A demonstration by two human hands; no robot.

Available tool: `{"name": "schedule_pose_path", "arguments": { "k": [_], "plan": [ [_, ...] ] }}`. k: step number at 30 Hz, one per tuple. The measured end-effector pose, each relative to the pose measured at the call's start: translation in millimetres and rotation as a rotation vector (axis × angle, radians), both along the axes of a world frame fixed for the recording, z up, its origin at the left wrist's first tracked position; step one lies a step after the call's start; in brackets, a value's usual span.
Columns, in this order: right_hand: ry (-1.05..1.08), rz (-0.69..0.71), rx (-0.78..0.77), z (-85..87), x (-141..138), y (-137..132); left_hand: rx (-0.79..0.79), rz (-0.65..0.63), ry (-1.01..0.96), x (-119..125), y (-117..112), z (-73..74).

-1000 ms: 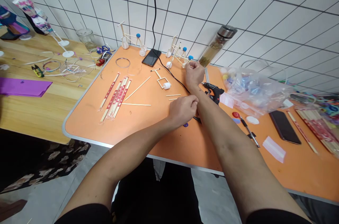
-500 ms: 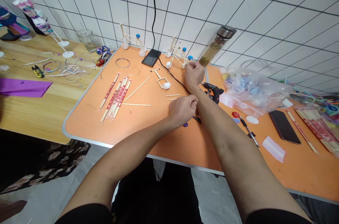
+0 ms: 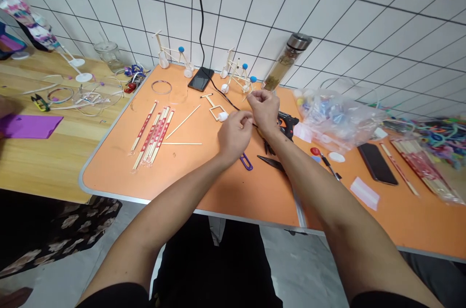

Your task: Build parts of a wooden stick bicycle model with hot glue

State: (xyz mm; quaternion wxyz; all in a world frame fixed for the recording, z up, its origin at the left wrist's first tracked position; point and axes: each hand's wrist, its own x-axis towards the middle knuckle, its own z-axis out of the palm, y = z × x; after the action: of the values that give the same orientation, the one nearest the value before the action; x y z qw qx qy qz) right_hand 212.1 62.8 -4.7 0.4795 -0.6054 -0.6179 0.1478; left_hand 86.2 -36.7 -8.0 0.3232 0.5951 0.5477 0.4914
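My left hand is closed over the middle of the orange table, fingers curled together; what it holds, if anything, is hidden. Just right of it and farther back, my right hand pinches with thumb and forefinger, and a thin pale tip seems to show there, too small to name. Beside my left hand lies a small wooden-stick frame with a white wheel. Beyond my right hand stands a stick tricycle model with blue balls. A black glue gun lies partly behind my right wrist.
Wrapped chopsticks and loose sticks lie left. A purple cutter and a dark blade are near my forearms. A black cable runs past a phone. A glass bottle leans on the wall.
My left hand has shifted slightly left and away from my right forearm, uncovering the purple cutter. My right hand now pinches nearer to my left. The view has turned a little.
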Motion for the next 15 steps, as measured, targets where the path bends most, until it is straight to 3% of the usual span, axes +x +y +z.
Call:
{"name": "schedule_pose_path", "arguments": {
  "k": [4,7,10,15],
  "plan": [
    [0.249,0.190,-0.126,7.8,5,-60,0.054,0.095,-0.170,-6,13,-0.4],
    [0.286,0.236,-0.166,10.4,8,-90,0.013,-0.027,-0.295,-5,18,-2.3],
    [0.302,0.227,-0.175,8.4,9,-102,-0.030,-0.161,-0.374,-1,16,-2.1],
    [0.236,0.298,-0.203,11.8,21,-106,-0.019,-0.135,-0.365,0,10,4.2]
  ]
}}
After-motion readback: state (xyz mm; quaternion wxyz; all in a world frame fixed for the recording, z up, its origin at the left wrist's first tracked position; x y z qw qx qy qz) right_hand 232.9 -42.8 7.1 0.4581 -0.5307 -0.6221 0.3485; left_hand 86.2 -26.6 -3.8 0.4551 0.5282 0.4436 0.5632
